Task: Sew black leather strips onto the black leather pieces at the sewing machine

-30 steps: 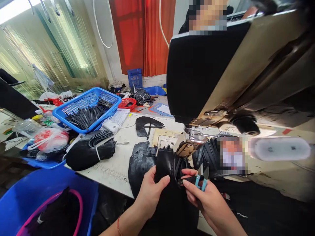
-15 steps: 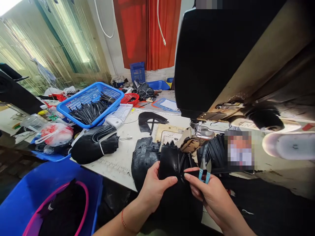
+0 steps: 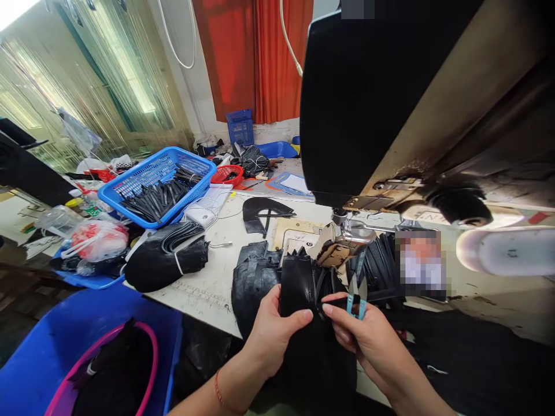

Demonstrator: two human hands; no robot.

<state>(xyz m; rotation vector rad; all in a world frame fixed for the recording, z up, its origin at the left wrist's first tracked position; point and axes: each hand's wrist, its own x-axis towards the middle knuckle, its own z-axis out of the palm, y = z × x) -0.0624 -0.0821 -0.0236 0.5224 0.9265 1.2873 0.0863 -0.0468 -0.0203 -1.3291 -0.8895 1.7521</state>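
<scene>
My left hand (image 3: pixel 280 326) grips a curved black leather-like piece (image 3: pixel 298 283), its thumb lying across the front. At that piece's right edge, the fingertips of my right hand (image 3: pixel 368 341) pinch a narrow black strip (image 3: pixel 335 297). Thread snips (image 3: pixel 356 306) with light-blue handles are also tucked in my right hand, blades pointing up. Just left of the held piece lies a stack of curved black pieces (image 3: pixel 255 271). The sewing machine head (image 3: pixel 359 110) looms above right, its needle area (image 3: pixel 353 234) behind my hands. More black strips (image 3: pixel 376 263) lie beside it.
A blue basket (image 3: pixel 110 199) of black strips stands at the back left. Tied black pieces (image 3: pixel 150 260) lie on the white table (image 3: pixel 203 294). One curved piece (image 3: pixel 255 214) lies farther back. A large blue tub (image 3: pixel 39 346) stands below left. A lamp (image 3: pixel 507 252) glows at right.
The view has shifted slightly. The snips have tilted a little to the left in my right hand. Both hands keep their hold on the black piece and strip.
</scene>
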